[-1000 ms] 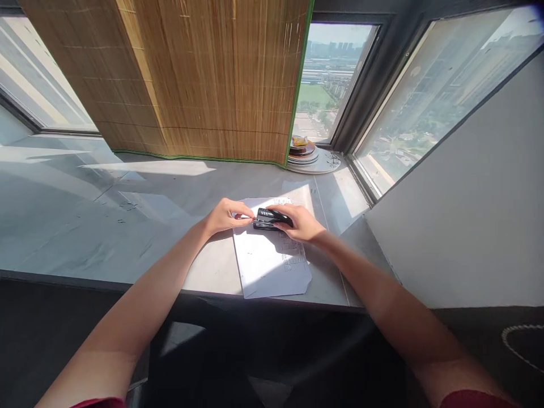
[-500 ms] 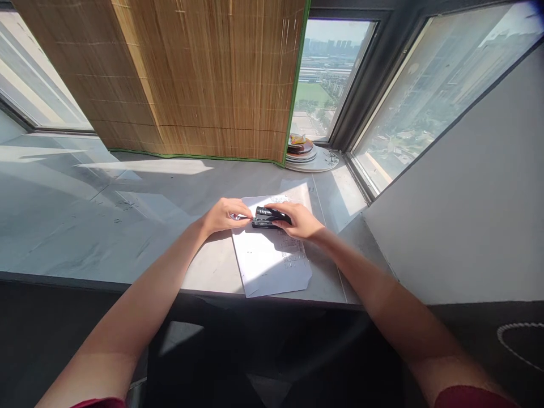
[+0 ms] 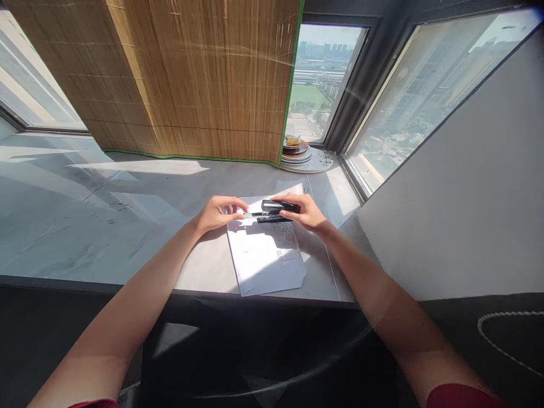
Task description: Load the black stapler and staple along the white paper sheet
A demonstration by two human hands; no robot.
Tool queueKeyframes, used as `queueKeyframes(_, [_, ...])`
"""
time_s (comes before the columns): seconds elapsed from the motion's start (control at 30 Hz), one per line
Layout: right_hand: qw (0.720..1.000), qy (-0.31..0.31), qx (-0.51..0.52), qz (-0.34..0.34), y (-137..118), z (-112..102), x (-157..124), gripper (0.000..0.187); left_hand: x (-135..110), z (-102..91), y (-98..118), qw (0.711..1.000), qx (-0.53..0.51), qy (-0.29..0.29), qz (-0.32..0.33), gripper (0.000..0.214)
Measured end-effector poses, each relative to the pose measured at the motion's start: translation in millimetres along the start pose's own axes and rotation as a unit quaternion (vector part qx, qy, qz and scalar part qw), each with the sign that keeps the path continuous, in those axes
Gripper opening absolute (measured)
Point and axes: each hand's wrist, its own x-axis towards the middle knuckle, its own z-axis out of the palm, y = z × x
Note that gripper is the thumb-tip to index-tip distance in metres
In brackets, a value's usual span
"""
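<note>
My right hand [image 3: 306, 212] grips a black stapler [image 3: 280, 205] from its right end. The stapler's top arm is lifted away from its base, and both point to the left. Between them a slim tray [image 3: 255, 215] sticks out at the left end. At the tip of that tray is my left hand [image 3: 216, 214], its thumb and fingers curled around the tip in a loose pinch. Whether a strip of staples lies in the tray is too small to tell. Under the stapler and hands lie white printed papers [image 3: 259, 255].
The papers rest on a pale marble-look ledge [image 3: 148, 243] with a dark front edge. Tiny loose bits [image 3: 119, 205], perhaps staples, lie to the left. A stack of plates [image 3: 308, 161] stands in the back corner by the window. A bamboo blind [image 3: 191, 85] hangs behind.
The stapler has opened wider, and its slim tray now shows between arm and base. My left hand has drawn slightly left, its fingers less tightly closed. The view has shifted a little.
</note>
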Motion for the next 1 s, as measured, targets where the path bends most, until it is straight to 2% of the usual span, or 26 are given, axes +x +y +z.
queueKeyframes(0.13, [0.999, -0.028, -0.008, -0.044, -5.4, 22.1, 3.8, 0.045, 3.5, 14.9, 0.2, 1.000, -0.001, -0.008, -0.022, 0.017])
queueKeyframes(0.23, [0.999, 0.007, -0.005, -0.048, -9.9, 39.6, 5.9, 0.046, 5.3, 19.4, -4.4, 0.999, -0.027, 0.001, -0.027, 0.013])
queueKeyframes(0.37, [0.998, 0.060, 0.019, -0.007, -14.3, 56.9, 6.4, 0.048, 7.6, 8.3, -18.9, 0.994, -0.056, 0.083, -0.053, 0.023])
queueKeyframes(0.53, [0.996, 0.015, -0.091, 0.012, -14.3, 80.1, 12.4, 0.039, 10.4, -10.5, -43.8, 0.980, -0.081, 0.149, -0.103, 0.044])
queueKeyframes(0.63, [0.989, 0.005, -0.146, 0.024, -14.8, 87.7, 10.7, 0.043, 10.8, -13.9, -52.2, 0.974, -0.096, 0.165, -0.125, 0.054])
queueKeyframes(0.7, [0.986, 0.018, -0.163, 0.034, -15.4, 85.3, -0.6, 0.046, 11.0, -14.1, -54.6, 0.972, -0.099, 0.166, -0.135, 0.057])
queueKeyframes(0.8, [0.978, 0.071, -0.191, 0.043, -17.3, 70.4, -33.8, 0.046, 11.6, -13.3, -56.4, 0.969, -0.110, 0.165, -0.144, 0.060])
queueKeyframes(0.9, [0.967, 0.128, -0.206, 0.074, -20.8, 44.6, -68.0, 0.044, 12.8, -11.5, -58.2, 0.970, -0.115, 0.162, -0.143, 0.061])
queueKeyframes(1.0, [0.960, 0.166, -0.169, 0.147, -18.3, 11.9, -78.0, 0.048, 14.5, -9.2, -59.4, 0.969, -0.133, 0.160, -0.133, 0.061])
